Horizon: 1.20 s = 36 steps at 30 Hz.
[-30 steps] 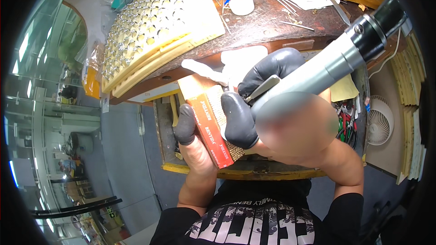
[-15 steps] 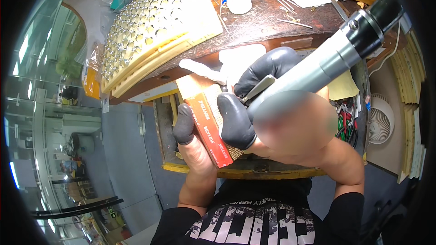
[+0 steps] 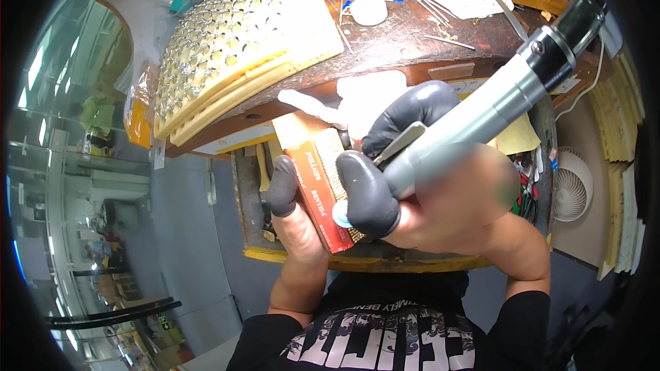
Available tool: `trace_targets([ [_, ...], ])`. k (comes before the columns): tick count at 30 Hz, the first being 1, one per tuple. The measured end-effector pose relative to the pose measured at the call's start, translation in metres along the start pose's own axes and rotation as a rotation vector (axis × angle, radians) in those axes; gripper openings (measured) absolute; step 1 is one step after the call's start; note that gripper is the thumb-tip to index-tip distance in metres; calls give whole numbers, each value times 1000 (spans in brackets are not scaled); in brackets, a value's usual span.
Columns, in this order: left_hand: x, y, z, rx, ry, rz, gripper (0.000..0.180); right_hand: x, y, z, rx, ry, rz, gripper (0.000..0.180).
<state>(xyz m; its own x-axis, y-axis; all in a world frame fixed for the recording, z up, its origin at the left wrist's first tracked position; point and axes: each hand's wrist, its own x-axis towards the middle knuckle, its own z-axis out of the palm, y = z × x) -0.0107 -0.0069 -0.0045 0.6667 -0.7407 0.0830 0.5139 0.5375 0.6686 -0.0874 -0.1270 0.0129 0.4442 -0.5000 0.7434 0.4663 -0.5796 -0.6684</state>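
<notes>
My left hand [image 3: 297, 223], a black cot on its thumb, is closed around a red-orange block [image 3: 309, 185] with pale lettering and a gold, bristly-looking face. My right hand [image 3: 412, 165], in black finger cots, grips a thick silver-grey rotary handpiece [image 3: 474, 120] with a black rear end, slanting up to the right. A flat metal lever or strip [image 3: 401, 143] lies between its fingers. By the block's lower part, next to my right fingertips, is a small pale-blue round piece [image 3: 342, 214]; whether it is mounted on the handpiece is hidden. A blurred patch covers part of my right hand.
Yellow trays [image 3: 227, 48] with rows of shiny metal pieces stand at the left of the wooden bench [image 3: 392, 45]. Thin rods [image 3: 450, 42] and a white round piece [image 3: 368, 10] lie beyond. A pulled-out drawer [image 3: 275, 254] sits below my hands; a white fan [image 3: 572, 184] is at right.
The pale-blue round piece has come into sight against the block. My right hand and the handpiece have shifted slightly right and down; my left hand still holds the block.
</notes>
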Motion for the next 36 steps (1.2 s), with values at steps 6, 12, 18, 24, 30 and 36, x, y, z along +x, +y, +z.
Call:
trace_targets([
  [6,7,7,-1,-156,158,-100,62,4,3,0,12,-39,-75,12],
  [12,7,6,-14,-144,157,-122,59,3,-4,9,189,-1,107,14],
  [18,4,7,-7,-341,55,-154,54,2,-7,7,205,-46,212,17],
  [24,6,8,-3,-303,138,-116,54,1,-6,7,170,-45,217,17],
  [30,8,5,-6,-182,173,-157,54,-3,-4,8,176,-72,186,15],
  [36,9,4,0,-57,144,-122,56,-3,-2,11,205,-36,180,15],
])
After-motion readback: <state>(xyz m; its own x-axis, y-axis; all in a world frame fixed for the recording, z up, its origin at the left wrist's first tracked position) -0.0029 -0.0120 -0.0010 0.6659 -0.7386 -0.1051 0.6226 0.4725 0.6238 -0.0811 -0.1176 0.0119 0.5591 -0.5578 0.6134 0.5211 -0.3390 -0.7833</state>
